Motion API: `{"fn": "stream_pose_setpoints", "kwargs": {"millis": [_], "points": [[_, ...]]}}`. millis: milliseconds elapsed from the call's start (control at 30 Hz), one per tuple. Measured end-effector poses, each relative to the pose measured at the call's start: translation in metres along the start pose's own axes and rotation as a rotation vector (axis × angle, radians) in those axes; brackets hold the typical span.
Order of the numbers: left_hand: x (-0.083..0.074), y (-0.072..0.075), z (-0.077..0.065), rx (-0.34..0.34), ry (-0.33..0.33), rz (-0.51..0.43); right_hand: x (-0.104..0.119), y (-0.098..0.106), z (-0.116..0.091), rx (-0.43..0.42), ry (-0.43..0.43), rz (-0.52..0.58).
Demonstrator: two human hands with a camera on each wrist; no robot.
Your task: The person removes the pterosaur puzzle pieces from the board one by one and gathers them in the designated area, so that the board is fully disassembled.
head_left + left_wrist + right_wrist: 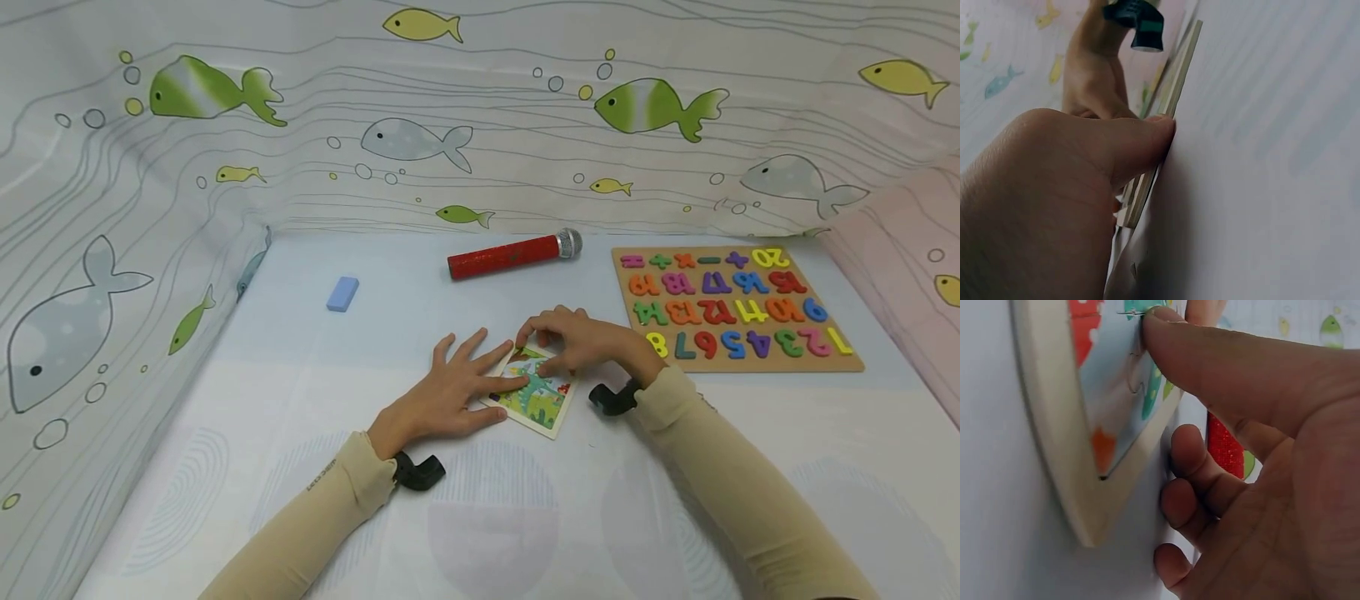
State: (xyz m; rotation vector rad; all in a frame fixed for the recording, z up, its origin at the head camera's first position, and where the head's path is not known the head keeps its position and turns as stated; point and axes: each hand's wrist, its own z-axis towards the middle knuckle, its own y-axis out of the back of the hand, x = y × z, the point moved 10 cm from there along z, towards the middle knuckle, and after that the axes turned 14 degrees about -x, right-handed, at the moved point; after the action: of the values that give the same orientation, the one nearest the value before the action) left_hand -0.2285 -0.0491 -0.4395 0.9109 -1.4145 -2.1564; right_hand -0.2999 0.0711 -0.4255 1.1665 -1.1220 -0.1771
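Note:
A small wooden-framed jigsaw puzzle point(543, 405) with a colourful dinosaur picture lies on the table between both hands. Spread and mostly straight, the fingers of my left hand point(450, 393) rest across its left side, and in the left wrist view the thumb point(1150, 137) lies along the frame's edge. My right hand point(583, 340) bends over the upper part of the puzzle, index fingertip at the top corner. In the right wrist view its thumb point(1179, 347) presses on the picture near a piece seam, while the other fingers curl beyond the pale frame point(1054, 412).
Behind the hands lies a red microphone point(506, 257) with a silver head. A blue block point(342, 294) sits at the back left. To the right is a wooden number board point(750, 364) with coloured numerals. A fish-patterned cloth point(525, 192) walls the table's back and sides.

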Motion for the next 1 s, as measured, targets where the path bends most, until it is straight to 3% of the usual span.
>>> {"fn": "stream_pose_setpoints", "kwargs": {"millis": [367, 1000], "points": [[-0.001, 0.001, 0.002, -0.040, -0.021, 0.025, 0.000, -0.004, 0.009, 0.097, -0.033, -0.084], [0.000, 0.004, 0.002, -0.066, -0.025, 0.058, -0.005, -0.004, 0.015, 0.123, -0.087, -0.070]]}}
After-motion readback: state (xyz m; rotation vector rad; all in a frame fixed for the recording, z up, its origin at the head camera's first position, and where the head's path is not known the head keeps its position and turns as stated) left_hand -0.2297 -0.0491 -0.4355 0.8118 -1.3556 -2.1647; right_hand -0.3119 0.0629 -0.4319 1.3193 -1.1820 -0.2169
